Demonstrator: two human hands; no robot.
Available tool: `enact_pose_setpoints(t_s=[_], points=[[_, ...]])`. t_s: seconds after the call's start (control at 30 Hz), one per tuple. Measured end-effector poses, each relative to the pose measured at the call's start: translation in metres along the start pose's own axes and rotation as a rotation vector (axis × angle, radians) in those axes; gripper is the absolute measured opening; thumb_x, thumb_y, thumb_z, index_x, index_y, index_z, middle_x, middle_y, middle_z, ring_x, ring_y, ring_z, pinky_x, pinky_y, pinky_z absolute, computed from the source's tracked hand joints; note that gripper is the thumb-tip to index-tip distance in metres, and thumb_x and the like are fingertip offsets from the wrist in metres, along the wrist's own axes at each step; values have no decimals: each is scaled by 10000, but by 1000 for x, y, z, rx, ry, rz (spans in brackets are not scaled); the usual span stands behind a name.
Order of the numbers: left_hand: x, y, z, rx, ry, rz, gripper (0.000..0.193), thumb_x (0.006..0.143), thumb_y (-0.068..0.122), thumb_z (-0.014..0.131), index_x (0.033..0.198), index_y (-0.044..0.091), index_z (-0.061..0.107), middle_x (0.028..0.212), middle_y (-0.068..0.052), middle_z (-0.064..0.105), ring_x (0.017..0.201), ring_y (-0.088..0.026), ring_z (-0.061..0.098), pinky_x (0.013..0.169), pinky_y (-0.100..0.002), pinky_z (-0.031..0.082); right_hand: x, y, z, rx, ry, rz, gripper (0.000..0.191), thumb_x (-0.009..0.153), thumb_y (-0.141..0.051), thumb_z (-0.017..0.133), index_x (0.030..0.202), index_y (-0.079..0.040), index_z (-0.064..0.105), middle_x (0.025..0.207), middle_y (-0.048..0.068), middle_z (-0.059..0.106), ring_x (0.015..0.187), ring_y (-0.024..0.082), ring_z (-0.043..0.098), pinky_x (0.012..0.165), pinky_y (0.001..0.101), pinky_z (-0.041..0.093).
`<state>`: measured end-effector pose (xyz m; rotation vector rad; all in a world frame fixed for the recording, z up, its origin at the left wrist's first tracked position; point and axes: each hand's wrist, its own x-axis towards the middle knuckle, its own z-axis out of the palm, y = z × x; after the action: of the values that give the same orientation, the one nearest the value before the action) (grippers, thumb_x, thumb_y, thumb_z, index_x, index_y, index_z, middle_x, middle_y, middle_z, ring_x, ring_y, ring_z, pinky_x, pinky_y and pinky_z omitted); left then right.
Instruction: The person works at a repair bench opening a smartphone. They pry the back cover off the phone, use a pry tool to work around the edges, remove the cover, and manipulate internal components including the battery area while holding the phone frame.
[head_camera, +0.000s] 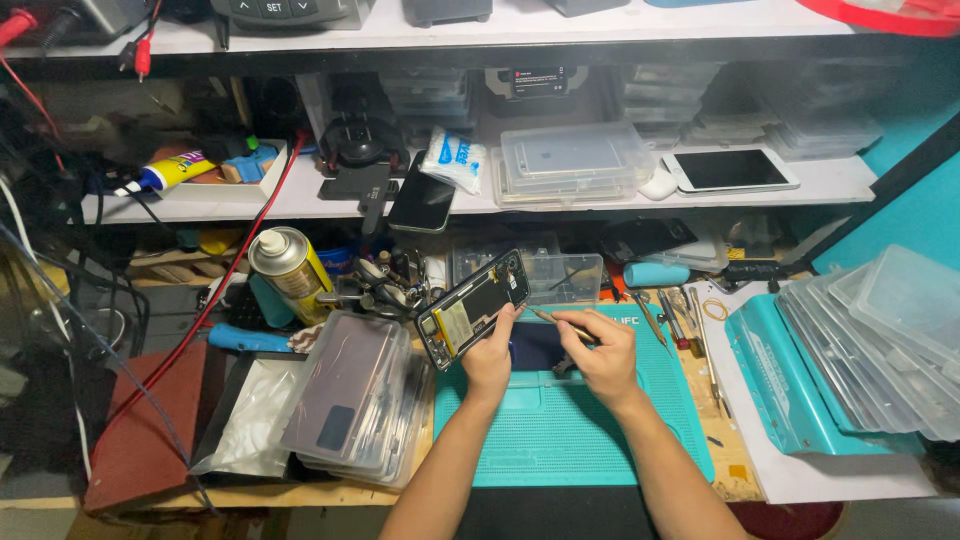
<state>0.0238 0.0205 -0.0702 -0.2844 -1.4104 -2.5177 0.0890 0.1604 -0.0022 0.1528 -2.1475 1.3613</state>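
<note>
Your left hand grips an opened phone, tilted up above the far left corner of the teal mat. Your right hand pinches tweezers, tip pointing at the phone's lower edge. A spray can stands well to the left, beside stacked clear cases

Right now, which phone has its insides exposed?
The opened phone held tilted in the left hand. The white phone and the dark phone on the shelf lie closed.
</note>
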Motion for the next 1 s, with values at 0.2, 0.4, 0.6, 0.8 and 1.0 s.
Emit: enact_pose_setpoints(t_s=[0.2,0.4,0.6,0.8,1.0], points=[[-1,0,1,-24,-12,5,178,984,-16,639,1135,-103,670,1088,-148,737,980,-222,742,917,-367,629,0,-1,0,3,-10,-7,145,898,-51,720,1024,6,766,785,54,714,662,90,630,596,233,485],[-1,4,1,-18,-21,10,185,978,-5,647,1132,-103,673,1077,-145,741,976,-219,744,919,-365,629,0,2,1,3,-11,4,149,897,-57,719,1024,3,768,817,55,737,695,88,664,619,226,506],[-3,8,-3,302,-64,93,155,987,26,665,1087,-67,739,1033,-114,795,942,-190,764,853,-310,589,1,8,2,61,-17,105,154,902,-66,715,1031,-5,771,858,49,773,732,78,686,638,221,526],[0,27,-3,1033,-197,758,206,955,14,687,1148,-5,755,1058,-136,761,957,-236,734,843,-329,567,3,12,1,24,-62,-10,157,883,-56,722,1022,1,770,849,51,733,712,87,656,618,241,503],[-3,45,15,384,-130,251,291,934,18,662,1221,-30,645,1140,-116,756,1053,-202,725,896,-296,551,4,20,3,140,-135,28,189,908,-74,717,1080,-4,757,847,35,691,714,95,634,630,236,501]])
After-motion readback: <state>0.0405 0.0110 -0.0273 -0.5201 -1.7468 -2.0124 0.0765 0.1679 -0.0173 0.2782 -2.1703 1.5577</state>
